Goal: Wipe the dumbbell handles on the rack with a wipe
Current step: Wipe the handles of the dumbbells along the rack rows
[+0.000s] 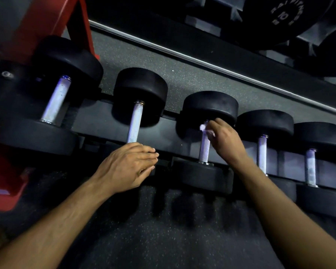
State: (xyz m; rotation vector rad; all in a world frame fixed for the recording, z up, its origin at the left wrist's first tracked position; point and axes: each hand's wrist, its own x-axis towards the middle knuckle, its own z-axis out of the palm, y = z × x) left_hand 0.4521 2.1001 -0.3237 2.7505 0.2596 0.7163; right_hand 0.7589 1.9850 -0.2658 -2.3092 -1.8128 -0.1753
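White wipe [207, 128] mostly hidden, pinched by right hand [224, 139], left hand [128, 165] flat.

Dumbbells: five black round-headed dumbbells [206, 140] are set side by side on the rack, heads near and far.
Handles: knurled silver handles [134, 123] are seen running near to far.
Wipe: a small pale wipe [204, 127] is pressed to the far end of the third handle from the left.
Rack: a dark rack [97, 121] with a red frame at the left.
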